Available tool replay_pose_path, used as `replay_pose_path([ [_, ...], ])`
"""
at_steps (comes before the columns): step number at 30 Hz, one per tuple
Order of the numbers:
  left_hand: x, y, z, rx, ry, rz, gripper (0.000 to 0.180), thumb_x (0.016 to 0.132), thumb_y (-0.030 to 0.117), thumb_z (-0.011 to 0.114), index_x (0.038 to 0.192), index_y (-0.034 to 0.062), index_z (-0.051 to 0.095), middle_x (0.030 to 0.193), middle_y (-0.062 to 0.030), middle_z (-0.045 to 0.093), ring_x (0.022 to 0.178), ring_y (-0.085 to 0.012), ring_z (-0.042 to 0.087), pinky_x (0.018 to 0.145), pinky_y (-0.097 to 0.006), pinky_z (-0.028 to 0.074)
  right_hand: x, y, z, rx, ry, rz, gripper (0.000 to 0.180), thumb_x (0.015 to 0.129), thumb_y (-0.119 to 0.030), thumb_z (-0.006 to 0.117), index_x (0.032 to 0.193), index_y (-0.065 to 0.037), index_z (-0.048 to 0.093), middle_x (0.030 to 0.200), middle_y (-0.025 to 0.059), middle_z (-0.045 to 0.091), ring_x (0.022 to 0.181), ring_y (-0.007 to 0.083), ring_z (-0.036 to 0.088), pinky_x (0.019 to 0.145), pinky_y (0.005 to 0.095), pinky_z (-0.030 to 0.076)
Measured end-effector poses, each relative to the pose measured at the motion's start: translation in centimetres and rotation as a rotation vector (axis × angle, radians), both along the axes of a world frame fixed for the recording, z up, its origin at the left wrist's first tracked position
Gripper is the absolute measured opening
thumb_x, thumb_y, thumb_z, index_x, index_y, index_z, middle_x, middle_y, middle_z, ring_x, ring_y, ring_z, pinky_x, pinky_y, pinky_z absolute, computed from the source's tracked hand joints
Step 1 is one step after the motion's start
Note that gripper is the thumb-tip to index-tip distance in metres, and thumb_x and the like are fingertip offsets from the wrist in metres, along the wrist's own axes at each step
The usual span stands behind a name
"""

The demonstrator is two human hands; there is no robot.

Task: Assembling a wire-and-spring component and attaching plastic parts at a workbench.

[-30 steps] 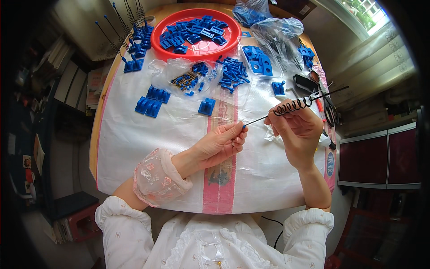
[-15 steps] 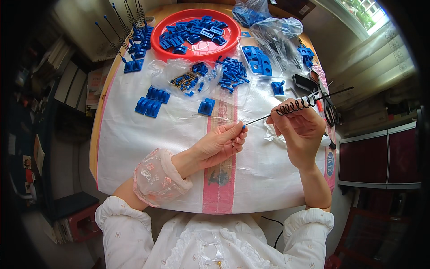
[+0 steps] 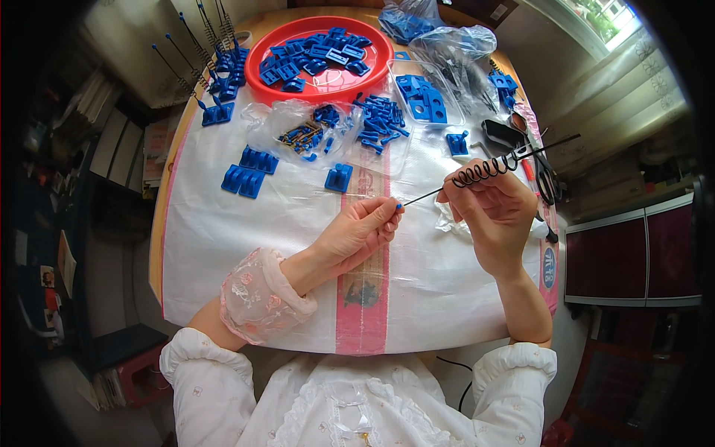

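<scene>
My right hand point(image 3: 491, 216) holds a thin black rod with a coiled spring section point(image 3: 484, 173), slanting up to the right over the table. At the rod's lower left end, my left hand point(image 3: 363, 229) pinches a small blue tip point(image 3: 399, 206) between thumb and finger. The coil rests along the right fingers, and the straight far end sticks out past them. Beyond my left hand lies a single blue plastic clip base point(image 3: 339, 178). Another small blue piece point(image 3: 457, 144) stands above my right hand.
A red round tray point(image 3: 257, 83) of blue parts stands at the back. Near it are a clear bag point(image 3: 261, 119) with brass-coloured pins, a pile of blue levers point(image 3: 381, 123) and a clear box point(image 3: 456, 97). Finished-looking pieces with upright springs point(image 3: 216, 113) line the left edge. Scissors point(image 3: 547, 182) lie right.
The picture has shifted slightly. Both hands keep their hold on the rod and its blue tip, with hardly any movement.
</scene>
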State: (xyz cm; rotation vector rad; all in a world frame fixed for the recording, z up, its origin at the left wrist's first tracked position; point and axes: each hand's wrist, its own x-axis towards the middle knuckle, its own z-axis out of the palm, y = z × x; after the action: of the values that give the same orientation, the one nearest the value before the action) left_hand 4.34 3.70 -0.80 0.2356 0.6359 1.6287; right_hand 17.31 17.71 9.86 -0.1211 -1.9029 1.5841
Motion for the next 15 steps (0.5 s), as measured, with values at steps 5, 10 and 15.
replay_pose_path([
  [5, -0.14, 0.07, -0.06, 0.008, -0.006, -0.002, 0.02, 0.097, 0.023, 0.061, 0.1, 0.0035, 0.063, 0.084, 0.0015, 0.057, 0.074, -0.0057, 0.05, 0.071, -0.019, 0.043, 0.03, -0.09, 0.18, 0.005, 0.0, -0.012, 0.012, 0.085, 0.01, 0.065, 0.096, 0.005, 0.065, 0.085, 0.008, 0.069, 0.073, 0.0091, 0.065, 0.059, 0.0204, 0.048],
  [10, -0.08, 0.04, 0.0, 0.006, -0.005, -0.002, 0.021, 0.096, 0.024, 0.061, 0.1, 0.0033, 0.063, 0.083, 0.0016, 0.057, 0.074, -0.0056, 0.05, 0.071, -0.019, 0.044, 0.04, -0.08, 0.05, 0.003, -0.016, -0.013, 0.013, 0.085, 0.01, 0.065, 0.097, 0.005, 0.065, 0.086, 0.0081, 0.069, 0.074, 0.0095, 0.065, 0.06, 0.0206, 0.049],
  [15, -0.08, 0.06, -0.25, 0.016, 0.0, -0.007, 0.021, 0.096, 0.025, 0.061, 0.1, 0.004, 0.064, 0.083, 0.0022, 0.057, 0.074, -0.0051, 0.05, 0.071, -0.019, 0.043, -0.04, -0.08, -0.09, 0.003, -0.012, -0.01, 0.013, 0.085, 0.01, 0.064, 0.097, 0.005, 0.065, 0.086, 0.008, 0.069, 0.075, 0.0099, 0.066, 0.06, 0.0207, 0.05],
])
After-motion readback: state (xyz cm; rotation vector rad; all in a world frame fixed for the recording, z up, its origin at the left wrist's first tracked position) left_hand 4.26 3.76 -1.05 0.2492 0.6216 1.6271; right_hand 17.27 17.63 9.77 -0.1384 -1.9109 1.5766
